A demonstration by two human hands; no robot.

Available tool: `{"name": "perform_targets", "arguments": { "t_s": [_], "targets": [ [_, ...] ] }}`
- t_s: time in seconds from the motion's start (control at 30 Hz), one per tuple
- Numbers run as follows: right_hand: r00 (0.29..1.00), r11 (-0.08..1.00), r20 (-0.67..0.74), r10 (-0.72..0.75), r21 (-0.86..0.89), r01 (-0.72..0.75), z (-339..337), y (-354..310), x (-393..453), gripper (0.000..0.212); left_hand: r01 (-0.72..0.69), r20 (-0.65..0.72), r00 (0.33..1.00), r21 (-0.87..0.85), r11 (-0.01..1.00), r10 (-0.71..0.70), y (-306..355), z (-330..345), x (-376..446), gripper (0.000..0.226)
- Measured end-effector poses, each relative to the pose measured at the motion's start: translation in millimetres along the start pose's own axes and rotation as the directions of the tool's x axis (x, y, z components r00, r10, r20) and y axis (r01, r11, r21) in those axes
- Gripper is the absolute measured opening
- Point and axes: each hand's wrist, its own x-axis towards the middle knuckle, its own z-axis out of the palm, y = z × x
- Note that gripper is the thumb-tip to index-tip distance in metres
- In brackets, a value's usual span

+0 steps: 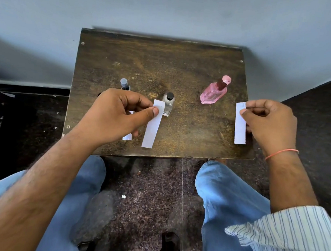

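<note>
Blue-jeaned knees [224, 198] and a striped sleeve [290, 238] sit closest to me, with both bare forearms reaching out over a dark, worn wooden surface [184, 64]. The left hand [114, 114] pinches the top end of the first paper strip [152, 130] between thumb and forefinger, its other fingers curled under. That strip slants down toward the near edge, its top overlapping a small clear bottle [168, 105] with a black cap. The right hand [270, 123], an orange thread [281, 153] at its wrist, grips the second paper strip [239, 128] the same way at the surface's right side. Under the left hand lies what looks like a third strip [127, 136], mostly hidden. Behind that hand a dark-capped bottle [124, 84] stands half covered. A pink bottle [214, 93] sits farther back, between the two hands.
</note>
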Motion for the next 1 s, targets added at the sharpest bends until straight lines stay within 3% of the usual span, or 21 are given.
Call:
{"name": "perform_targets", "arguments": {
  "t_s": [0.43, 0.57, 0.7, 0.77, 0.9, 1.0],
  "targets": [
    [0.992, 0.974, -0.029, -0.123, -0.197, 0.115, 1.8, -10.7, -2.3, 0.026, 0.155, 0.012, 0.988, 0.021, 0.988, -0.156, -4.4, -4.6, -0.3, 0.013],
    [0.963, 0.959, -0.033, -0.267, -0.107, 0.262, 8.1, -24.1, -13.1, 0.022, 0.195, 0.02, 0.981, 0.026, 0.981, -0.195, -5.4, -2.7, 1.3, 0.017],
    [0.848, 0.867, 0.176, -0.499, 0.105, 0.488, 25.4, -52.5, -42.4, 0.008, 0.213, 0.007, 0.977, 0.022, 0.977, -0.213, -5.9, 1.0, 3.9, 0.018],
    [0.808, 0.837, 0.217, -0.548, 0.143, 0.529, 40.6, -60.6, -52.1, 0.018, 0.219, -0.003, 0.976, 0.028, 0.975, -0.219, -5.5, 3.1, 4.5, 0.02],
    [0.819, 0.849, 0.232, -0.525, 0.212, 0.485, 68.1, -66.1, -57.1, 0.048, 0.225, -0.014, 0.974, 0.048, 0.973, -0.225, -6.3, 6.3, 5.4, 0.018],
    [0.8, 0.838, 0.252, -0.544, 0.222, 0.499, 80.9, -69.2, -59.0, 0.057, 0.229, -0.021, 0.973, 0.048, 0.972, -0.229, -7.6, 6.6, 6.5, 0.015]
  ]
}}
